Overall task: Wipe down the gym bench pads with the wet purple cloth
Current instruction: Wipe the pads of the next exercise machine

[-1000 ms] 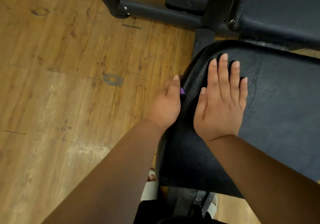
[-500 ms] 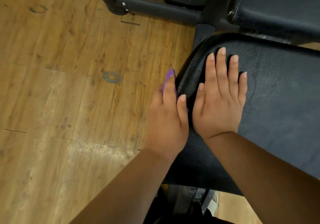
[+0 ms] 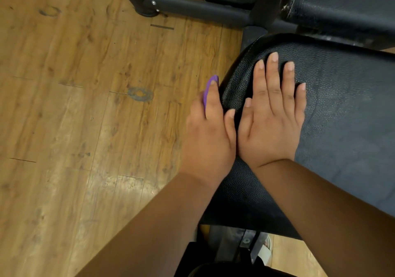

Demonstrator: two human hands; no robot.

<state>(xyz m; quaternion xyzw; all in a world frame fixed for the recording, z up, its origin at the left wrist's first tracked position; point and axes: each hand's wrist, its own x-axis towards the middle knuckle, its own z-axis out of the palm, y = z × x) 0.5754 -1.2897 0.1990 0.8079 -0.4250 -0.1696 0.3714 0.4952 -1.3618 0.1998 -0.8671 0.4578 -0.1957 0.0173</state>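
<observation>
The black padded bench seat [image 3: 342,116] fills the right side of the head view. My right hand [image 3: 273,116] lies flat on its top near the left corner, fingers straight and spread. My left hand [image 3: 209,131] is against the pad's left edge, thumb on the top and fingers stretched along the side. It presses the purple cloth [image 3: 208,88] to the pad's side. Only a narrow strip of the cloth shows beside my index finger; the remainder is hidden under the hand.
A second black pad [image 3: 342,7] stands behind at the top right. The black steel frame tube [image 3: 192,5] and its foot rest on the wooden floor [image 3: 85,116] at the top. Frame parts and a sandalled foot [image 3: 265,253] show below the seat.
My left hand has come up from low on the pad's side to its upper edge, and more of the purple cloth now shows. My right hand has stayed flat on the pad.
</observation>
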